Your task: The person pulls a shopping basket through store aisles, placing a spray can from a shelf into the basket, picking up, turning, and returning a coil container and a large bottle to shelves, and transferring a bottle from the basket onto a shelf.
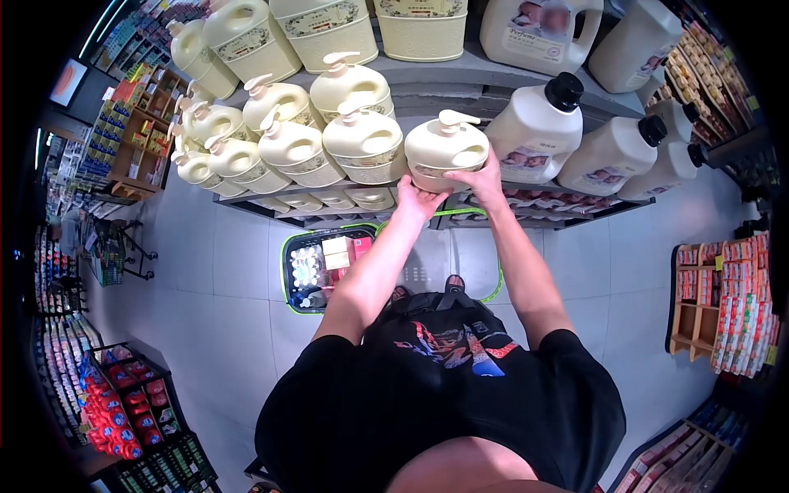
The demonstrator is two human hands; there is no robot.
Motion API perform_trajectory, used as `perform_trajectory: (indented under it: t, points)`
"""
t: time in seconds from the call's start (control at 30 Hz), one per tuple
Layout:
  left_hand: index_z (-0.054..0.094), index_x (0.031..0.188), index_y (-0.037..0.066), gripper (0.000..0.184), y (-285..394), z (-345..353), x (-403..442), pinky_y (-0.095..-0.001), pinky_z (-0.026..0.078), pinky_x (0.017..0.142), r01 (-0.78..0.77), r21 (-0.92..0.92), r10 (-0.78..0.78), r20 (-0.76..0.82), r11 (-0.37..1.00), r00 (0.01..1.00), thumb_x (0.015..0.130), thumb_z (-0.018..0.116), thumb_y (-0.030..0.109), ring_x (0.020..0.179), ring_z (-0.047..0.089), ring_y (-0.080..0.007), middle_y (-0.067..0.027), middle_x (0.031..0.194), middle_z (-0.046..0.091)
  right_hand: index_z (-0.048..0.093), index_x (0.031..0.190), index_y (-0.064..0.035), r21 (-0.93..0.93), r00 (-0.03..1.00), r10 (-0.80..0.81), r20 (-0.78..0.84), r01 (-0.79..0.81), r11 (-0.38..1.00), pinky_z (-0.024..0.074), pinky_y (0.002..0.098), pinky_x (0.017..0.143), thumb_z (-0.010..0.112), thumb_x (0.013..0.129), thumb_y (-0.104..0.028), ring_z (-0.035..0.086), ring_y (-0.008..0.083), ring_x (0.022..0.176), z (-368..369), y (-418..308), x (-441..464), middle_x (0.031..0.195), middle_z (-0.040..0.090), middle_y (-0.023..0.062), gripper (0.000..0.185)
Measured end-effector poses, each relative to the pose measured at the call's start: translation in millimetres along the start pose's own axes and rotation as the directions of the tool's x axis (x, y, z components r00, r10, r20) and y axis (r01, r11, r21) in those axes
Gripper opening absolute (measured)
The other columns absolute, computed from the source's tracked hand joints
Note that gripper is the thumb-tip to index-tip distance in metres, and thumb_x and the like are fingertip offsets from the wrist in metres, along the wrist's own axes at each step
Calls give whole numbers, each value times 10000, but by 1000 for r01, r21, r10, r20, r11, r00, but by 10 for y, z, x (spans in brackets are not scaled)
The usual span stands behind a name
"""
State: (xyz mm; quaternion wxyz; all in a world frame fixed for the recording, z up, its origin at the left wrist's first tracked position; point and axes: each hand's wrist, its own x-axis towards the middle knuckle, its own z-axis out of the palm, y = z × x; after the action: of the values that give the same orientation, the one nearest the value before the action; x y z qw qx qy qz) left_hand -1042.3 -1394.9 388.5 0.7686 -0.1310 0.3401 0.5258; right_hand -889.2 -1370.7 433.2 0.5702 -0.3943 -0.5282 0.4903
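A cream-coloured pump bottle (436, 148) stands upright at the shelf's front edge, its pump spout pointing right. My left hand (422, 199) is at its lower left, fingers curled under the base. Around its lower right side my right hand (481, 178) is wrapped, thumb across the front. Matching pump bottles (362, 144) line the shelf to the left. Right of my hand is a white jug with a black cap (538, 131). The bottle's underside and some fingertips are hidden.
On the floor below sits a black shopping basket with a green rim (283, 267), holding several packages. More jugs (612, 156) fill the shelf's right end, and larger bottles (325, 37) occupy the tier above. A shopping cart (115, 251) and stocked shelves (699, 308) stand farther off.
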Motion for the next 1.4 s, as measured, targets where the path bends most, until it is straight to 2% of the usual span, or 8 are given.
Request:
perform_trajectory:
  t: [0.33,0.47,0.67,0.8,1.0,1.1,1.27,1.4]
  points:
    - [214,1411,-58,799,28,96,88,-525,281,1112,-99,59,103,-70,993,992,922,375,553,1319,346,-327,-212,1411,323,482,1215,-26,35,999,38,34,-39,999,449,310,929,888,565,-122,549,165,1073,28,46,161,1137,582,71,772]
    - [251,1397,-53,777,9,127,108,-514,282,1111,-126,33,128,-77,991,989,921,383,546,1317,351,-311,-194,1404,333,455,1257,-12,-63,996,70,49,-67,996,438,328,948,867,597,-140,539,189,1103,27,52,157,1179,568,100,789]
    - [383,1368,64,653,-7,287,103,-442,376,1045,-157,19,158,-50,987,986,927,365,545,1252,431,-274,-120,1330,458,402,1312,43,-475,971,-59,-232,-60,878,412,381,984,774,714,-182,530,327,1169,144,126,-104,1237,533,234,740]
    - [456,1301,127,626,-13,203,280,-387,473,805,-182,35,182,1,983,983,897,388,601,1076,524,-239,-81,1232,521,403,1328,61,-414,952,-25,-306,-110,903,421,376,971,692,780,-172,535,344,1160,279,290,-331,1253,523,263,663]
    - [411,1355,111,633,-36,228,316,-462,449,947,-191,-17,191,-8,981,982,900,405,550,1194,478,-313,-116,1338,464,404,1320,105,-329,923,273,-273,-356,875,421,366,969,621,837,-249,538,341,1158,367,516,-504,1271,505,285,637]
    - [373,1397,122,601,-43,213,265,-496,315,1073,-206,-8,205,-49,979,978,932,310,497,1290,401,-322,-111,1425,405,336,1379,96,-295,924,293,-245,-359,886,425,341,971,654,825,-222,520,300,1203,324,687,-487,1276,522,288,714]
    - [293,1374,-64,706,-105,165,290,-472,305,1099,-140,-64,141,9,988,990,928,386,475,1277,398,-358,-231,1408,362,310,1386,107,-203,929,310,-201,-349,915,402,307,988,631,864,-268,524,248,1190,345,645,-480,1280,534,249,718]
    - [268,1345,-121,753,-135,226,247,-484,325,1086,-160,-22,160,-6,987,987,911,437,471,1252,410,-377,-252,1381,365,507,1094,54,0,914,393,-103,-395,919,442,326,871,596,877,-294,553,222,1043,340,529,-480,1149,565,192,419]
